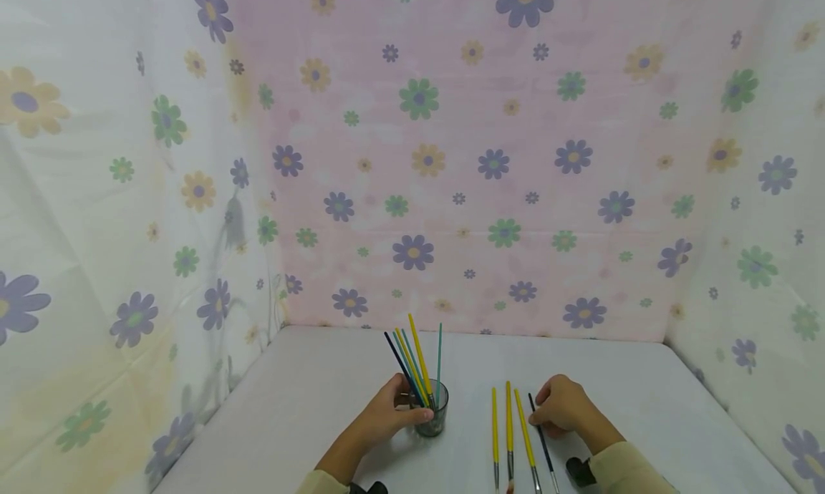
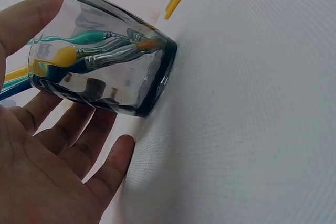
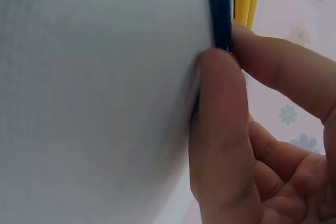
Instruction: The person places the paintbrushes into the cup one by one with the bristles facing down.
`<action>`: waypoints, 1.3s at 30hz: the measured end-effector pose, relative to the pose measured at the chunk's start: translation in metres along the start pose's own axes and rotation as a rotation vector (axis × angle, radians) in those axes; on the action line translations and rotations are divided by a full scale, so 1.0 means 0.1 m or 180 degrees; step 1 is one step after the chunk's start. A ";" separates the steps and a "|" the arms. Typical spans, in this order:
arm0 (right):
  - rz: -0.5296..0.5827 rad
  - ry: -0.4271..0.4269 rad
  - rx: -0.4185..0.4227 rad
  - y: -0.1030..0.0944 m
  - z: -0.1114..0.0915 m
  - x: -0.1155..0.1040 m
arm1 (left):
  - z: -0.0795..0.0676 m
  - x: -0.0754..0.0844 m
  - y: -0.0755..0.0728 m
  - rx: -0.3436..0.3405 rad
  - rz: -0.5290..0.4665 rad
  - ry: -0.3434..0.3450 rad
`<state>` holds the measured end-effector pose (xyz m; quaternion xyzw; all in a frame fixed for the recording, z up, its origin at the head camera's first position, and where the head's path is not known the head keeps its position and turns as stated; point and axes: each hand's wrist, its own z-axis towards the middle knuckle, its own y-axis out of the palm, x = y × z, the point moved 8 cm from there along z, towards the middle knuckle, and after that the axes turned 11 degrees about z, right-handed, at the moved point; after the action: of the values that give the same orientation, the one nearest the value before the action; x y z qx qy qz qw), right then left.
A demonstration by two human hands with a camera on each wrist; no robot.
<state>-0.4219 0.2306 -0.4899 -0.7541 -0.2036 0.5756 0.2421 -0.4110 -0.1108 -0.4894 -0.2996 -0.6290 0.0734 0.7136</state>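
My left hand (image 1: pixel 385 417) holds a clear drinking glass (image 1: pixel 432 427), its thumb at the rim and its fingers along the far side. Several paintbrushes (image 1: pixel 412 365) with yellow, teal and dark blue handles lean in the glass, bristles down, as the left wrist view shows through the glass wall (image 2: pixel 134 80). At the right, my right hand (image 1: pixel 564 408) pinches a dark blue paintbrush (image 1: pixel 543 440) between thumb and forefinger, close over the white table. In the right wrist view the blue handle (image 3: pixel 219 9) runs up from the fingertips.
Three yellow paintbrushes (image 1: pixel 510 426) lie side by side on the white table (image 1: pixel 309 394), between the glass and my right hand. Flower-patterned cloth (image 1: pixel 451 157) hangs behind the table and on both sides.
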 end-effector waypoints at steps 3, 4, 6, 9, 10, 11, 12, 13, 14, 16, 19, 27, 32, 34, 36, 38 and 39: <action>0.0060 0.0076 -0.0021 -0.01 0.02 0.03 | 0.00 0.00 0.00 0.0006 0.0002 0.0020; 0.0080 0.0088 -0.0030 -0.02 0.02 0.03 | 0.00 0.00 0.00 0.0007 0.0003 0.0024; 0.0119 0.0101 -0.0051 -0.04 0.03 0.05 | -0.01 0.01 0.00 0.0007 0.0004 0.0012; 0.0180 0.0119 -0.0085 -0.07 0.04 0.08 | -0.02 0.01 0.01 0.0002 0.0003 0.0005; 0.0198 0.0119 -0.0095 -0.08 0.05 0.10 | -0.02 0.01 0.01 0.0001 0.0004 0.0009; 0.0235 0.0128 -0.0098 -0.09 0.06 0.12 | -0.02 0.01 0.01 0.0001 0.0004 0.0012; 0.0269 0.0132 -0.0105 -0.10 0.07 0.13 | -0.01 0.01 0.01 0.0000 0.0002 0.0021; 0.0312 0.0139 -0.0111 -0.11 0.07 0.15 | -0.01 0.01 0.01 0.0000 -0.0005 0.0029; 0.0360 0.0140 -0.0120 -0.13 0.07 0.16 | -0.01 0.01 0.01 0.0001 -0.0003 0.0036; 0.0451 0.0153 -0.0148 -0.14 0.07 0.19 | 0.00 0.00 0.01 -0.0004 -0.0011 0.0047; 0.0596 0.0167 -0.0195 -0.16 0.06 0.20 | 0.00 0.00 0.01 -0.0009 -0.0028 0.0029; 0.1034 0.0065 -0.0257 -0.22 0.07 0.22 | 0.00 -0.01 0.00 -0.0023 -0.0036 0.0024; 0.1232 0.0041 -0.0300 -0.25 0.08 0.21 | -0.02 0.00 0.01 -0.0022 -0.0021 0.0031; 0.1280 0.0020 -0.0317 -0.28 0.07 0.18 | -0.03 0.02 0.01 -0.0025 -0.0014 0.0046; 0.1335 -0.0022 -0.0320 -0.31 0.05 0.13 | -0.03 0.03 0.01 -0.0033 -0.0027 0.0052; 0.1421 -0.0073 -0.0316 -0.33 0.02 0.08 | -0.03 0.03 0.01 -0.0033 -0.0017 0.0064; 0.1463 -0.0113 -0.0314 -0.35 0.01 0.06 | -0.02 0.03 0.01 -0.0034 -0.0016 0.0070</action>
<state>-0.4226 0.2618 -0.4740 -0.7813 -0.0587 0.6181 0.0640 -0.4077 -0.1091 -0.4875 -0.3027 -0.6223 0.0649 0.7190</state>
